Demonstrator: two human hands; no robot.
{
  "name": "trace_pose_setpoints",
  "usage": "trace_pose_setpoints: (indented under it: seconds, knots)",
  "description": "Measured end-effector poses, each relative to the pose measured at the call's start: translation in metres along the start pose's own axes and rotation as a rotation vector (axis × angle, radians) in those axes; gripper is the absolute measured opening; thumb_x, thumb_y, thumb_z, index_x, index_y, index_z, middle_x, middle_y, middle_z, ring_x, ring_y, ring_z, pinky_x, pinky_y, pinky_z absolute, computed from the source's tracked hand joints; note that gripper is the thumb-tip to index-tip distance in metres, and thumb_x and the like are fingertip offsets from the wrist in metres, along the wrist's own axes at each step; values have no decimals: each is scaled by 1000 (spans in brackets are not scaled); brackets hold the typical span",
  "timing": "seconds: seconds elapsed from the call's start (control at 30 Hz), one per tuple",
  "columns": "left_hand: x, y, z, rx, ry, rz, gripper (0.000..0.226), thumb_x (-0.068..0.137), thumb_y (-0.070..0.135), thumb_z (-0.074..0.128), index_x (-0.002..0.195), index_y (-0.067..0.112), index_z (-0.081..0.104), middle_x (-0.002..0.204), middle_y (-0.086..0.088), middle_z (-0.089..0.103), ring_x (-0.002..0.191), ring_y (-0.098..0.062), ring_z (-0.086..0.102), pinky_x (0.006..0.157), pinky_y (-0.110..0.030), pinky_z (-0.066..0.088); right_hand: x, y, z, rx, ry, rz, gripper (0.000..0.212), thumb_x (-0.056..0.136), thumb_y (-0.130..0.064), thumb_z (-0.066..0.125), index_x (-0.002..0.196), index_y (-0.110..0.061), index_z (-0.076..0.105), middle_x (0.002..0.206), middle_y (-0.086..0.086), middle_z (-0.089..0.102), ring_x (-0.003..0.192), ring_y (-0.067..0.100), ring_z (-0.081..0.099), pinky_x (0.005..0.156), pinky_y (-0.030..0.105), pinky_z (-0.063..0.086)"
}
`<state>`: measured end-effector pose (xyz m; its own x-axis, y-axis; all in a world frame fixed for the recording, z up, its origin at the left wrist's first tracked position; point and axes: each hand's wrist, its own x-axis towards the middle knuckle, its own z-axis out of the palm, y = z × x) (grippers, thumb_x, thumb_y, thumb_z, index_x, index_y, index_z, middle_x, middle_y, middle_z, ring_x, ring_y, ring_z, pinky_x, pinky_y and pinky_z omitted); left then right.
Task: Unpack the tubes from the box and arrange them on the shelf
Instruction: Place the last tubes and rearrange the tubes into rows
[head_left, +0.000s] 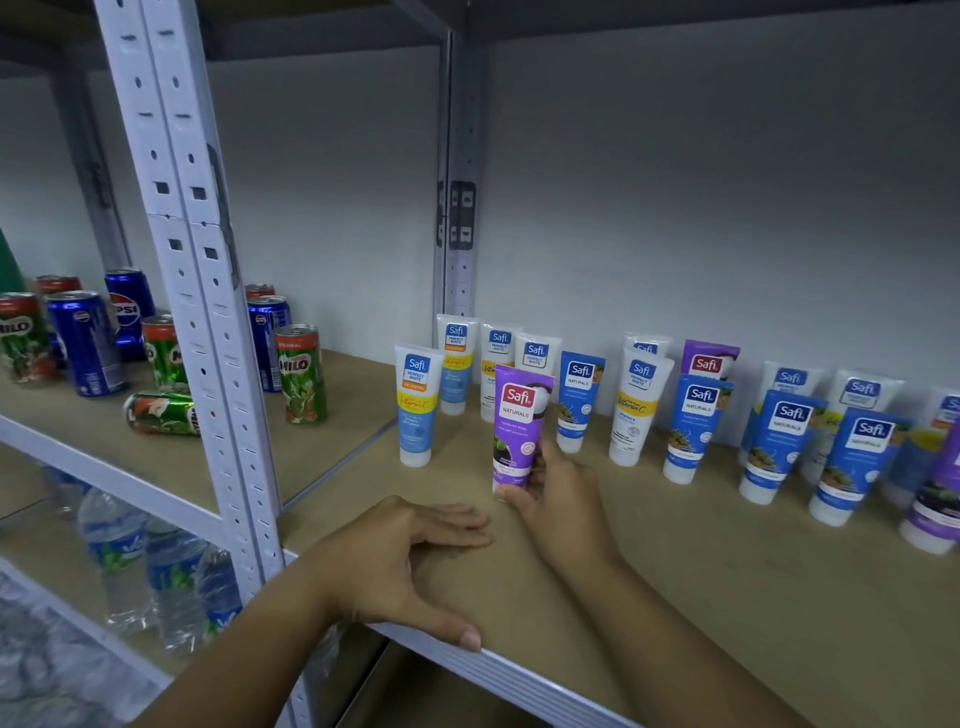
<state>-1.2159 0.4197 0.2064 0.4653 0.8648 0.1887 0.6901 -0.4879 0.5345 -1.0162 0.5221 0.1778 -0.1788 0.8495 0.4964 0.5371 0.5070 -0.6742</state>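
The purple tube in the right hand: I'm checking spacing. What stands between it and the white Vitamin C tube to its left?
Nothing: the head view shows only bare shelf board between the purple tube, held by the right hand, and the white Vitamin C tube.

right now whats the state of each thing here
purple tube: upright, gripped by right hand
left hand: flat on shelf, empty
other tubes: standing cap-down in rows
Milo can: toppled on its side
other cans: upright

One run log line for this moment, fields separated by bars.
right hand grips purple tube upright | left hand rests flat on shelf | tube rows standing behind
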Motion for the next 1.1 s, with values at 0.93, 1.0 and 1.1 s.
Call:
trace_pose_setpoints:
  seconds: [0.93,1.0,1.1]
  knots:
    - [1,-3,0,8,-27,-26,88,57,68,84,136,42,55,147,29,42,136,17,29,121,-29,28,-8,-2,-7,48,46,105,53,75,-20,82,122,-18,59,112,0,70,97,14,68,86,39,58]
    - [1,-3,0,3,-25,-27,87,57,67,84,136,41,56,146,29,43,136,17,30,120,-29,28,-9,-5,-9,79,42,120,56,73,-19,84,123,-17,59,111,-2,70,95,10,68,86,36,58]
    - [1,-4,0,-15,-24,-36,87,56,67,85,134,42,57,145,30,44,136,16,31,120,-27,28,-11,-8,-12,133,26,150,64,68,-13,87,125,-16,58,110,-7,70,96,7,69,88,33,58]
